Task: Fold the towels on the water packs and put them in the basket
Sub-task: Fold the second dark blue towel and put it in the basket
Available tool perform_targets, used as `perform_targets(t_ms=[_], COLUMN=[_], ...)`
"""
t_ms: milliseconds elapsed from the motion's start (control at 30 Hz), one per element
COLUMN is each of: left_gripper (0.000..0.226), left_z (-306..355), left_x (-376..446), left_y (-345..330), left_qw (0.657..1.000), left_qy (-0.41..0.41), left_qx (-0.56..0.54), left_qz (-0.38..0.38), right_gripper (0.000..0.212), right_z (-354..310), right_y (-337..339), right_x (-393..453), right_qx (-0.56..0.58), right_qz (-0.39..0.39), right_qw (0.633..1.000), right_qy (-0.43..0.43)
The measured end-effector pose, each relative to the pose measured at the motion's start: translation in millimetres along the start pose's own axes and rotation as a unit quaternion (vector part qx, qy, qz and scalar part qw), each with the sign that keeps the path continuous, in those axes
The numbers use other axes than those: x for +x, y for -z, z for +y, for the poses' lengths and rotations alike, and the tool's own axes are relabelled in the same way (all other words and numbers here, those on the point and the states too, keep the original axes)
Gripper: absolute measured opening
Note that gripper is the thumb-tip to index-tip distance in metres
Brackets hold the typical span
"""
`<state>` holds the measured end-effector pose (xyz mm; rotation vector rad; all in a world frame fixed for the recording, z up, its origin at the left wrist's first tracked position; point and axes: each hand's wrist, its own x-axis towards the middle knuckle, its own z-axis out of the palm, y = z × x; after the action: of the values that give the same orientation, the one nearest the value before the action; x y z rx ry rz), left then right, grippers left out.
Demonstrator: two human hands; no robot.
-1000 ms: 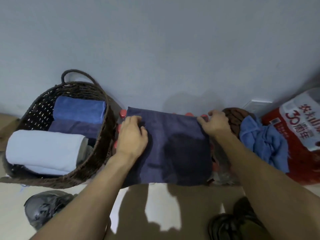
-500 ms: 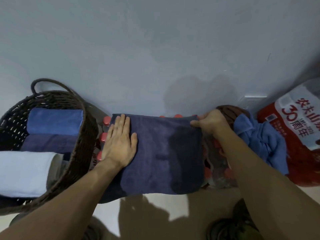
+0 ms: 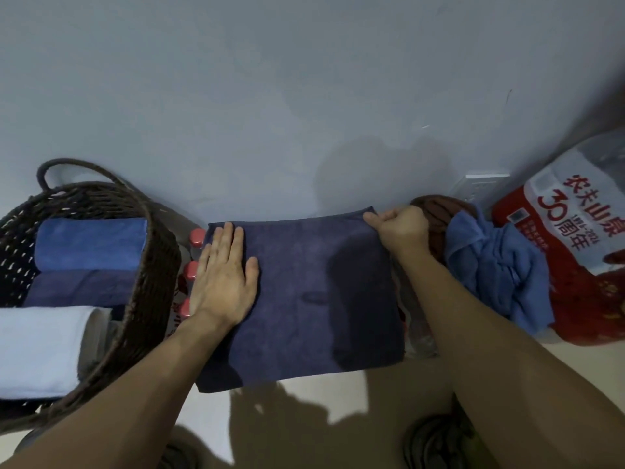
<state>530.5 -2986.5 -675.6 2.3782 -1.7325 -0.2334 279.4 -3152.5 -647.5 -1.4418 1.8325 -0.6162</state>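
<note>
Your left hand, curled a second ago, now flat on dark blue towel over water packs. Right hand now pinches far corner, ready for next fold. Basket waits beside, left.

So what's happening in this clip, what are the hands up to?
A person is folding a dark navy towel spread over a water pack with red bottle caps. The left hand lies flat on the towel's left side, while the right hand pinches its far right corner. The wicker basket on the left already holds folded blue, navy and white towels. A crumpled light blue towel and a brown one wait on the right, not yet folded.
</note>
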Motion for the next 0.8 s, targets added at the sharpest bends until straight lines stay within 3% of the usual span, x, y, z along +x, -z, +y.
perform_targets(t_ms=[100, 300, 400, 533, 600, 667, 733, 800], left_gripper=[0.069, 0.071, 0.07, 0.07, 0.061, 0.038, 0.017, 0.015], left_z=[0, -1, 3, 13, 30, 55, 79, 97], left_x=[0, 2, 3, 0, -18, -49, -86, -114], left_y=[1, -2, 0, 20, 35, 43, 41, 29], left_qw=[1.0, 0.999, 0.998, 0.995, 1.0, 0.991, 0.977, 0.965], left_qy=[-0.004, 0.0, 0.007, 0.015, -0.009, -0.058, -0.117, -0.18], left_qx=[-0.012, 0.044, 0.043, 0.026, -0.015, -0.086, -0.146, -0.179], left_qz=[-0.01, -0.029, -0.048, -0.091, -0.002, 0.09, 0.097, 0.064], right_gripper=[0.039, 0.043, 0.03, 0.017, 0.014, 0.013, 0.019, 0.027], right_z=[3, 3, 5, 18, 38, 61, 82, 99], right_y=[-3, 6, 16, 22, 22, 22, 26, 31], right_x=[-8, -38, -77, -142, -163, -175, -183, -188], right_qx=[-0.044, -0.083, -0.014, 0.087, 0.097, 0.146, 0.181, 0.202], right_qz=[0.06, 0.092, 0.154, 0.15, 0.155, 0.152, 0.121, 0.055], right_qw=[0.996, 0.989, 0.987, 0.983, 0.983, 0.973, 0.96, 0.956], right_qy=[0.041, 0.077, 0.052, 0.056, 0.006, -0.092, -0.177, -0.206])
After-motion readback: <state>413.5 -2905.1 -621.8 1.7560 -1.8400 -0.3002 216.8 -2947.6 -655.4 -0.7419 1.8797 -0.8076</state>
